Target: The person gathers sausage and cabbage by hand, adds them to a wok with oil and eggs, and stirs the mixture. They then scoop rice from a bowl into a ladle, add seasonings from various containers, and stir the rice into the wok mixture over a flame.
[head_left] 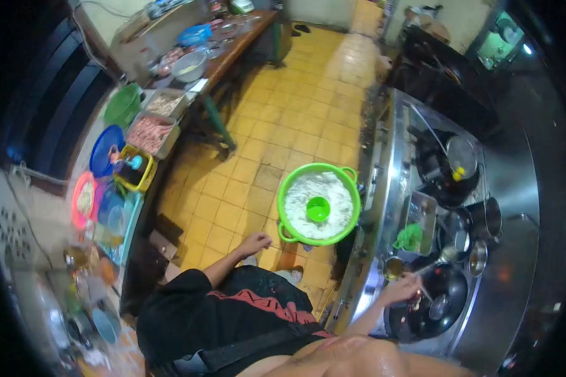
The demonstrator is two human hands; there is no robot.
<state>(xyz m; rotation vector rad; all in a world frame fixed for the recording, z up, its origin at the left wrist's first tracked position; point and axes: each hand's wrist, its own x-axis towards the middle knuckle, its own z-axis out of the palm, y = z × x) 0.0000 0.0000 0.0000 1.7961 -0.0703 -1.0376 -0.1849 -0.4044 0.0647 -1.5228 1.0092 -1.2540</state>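
Observation:
My right hand (404,289) is closed around the handle of a ladle (439,306), whose bowl rests inside a black wok (454,290) on the stove. A second long-handled utensil (448,254) lies just beyond that hand, its head near another pan. My left hand (256,242) hangs over the floor in front of my body, its fingers loosely bent and holding nothing I can see. Ahead of it stands a green basin (285,217) of white powder, with a small green bowl (318,208) sitting in the powder.
Along the right runs a steel stove (390,188) with a strainer (462,157), a metal tray (420,210) holding a green bag, and pots. At left, a counter carries a tray of raw meat (149,133), a yellow basket (135,168) and several basins. Yellow tiles (264,151) cover the floor.

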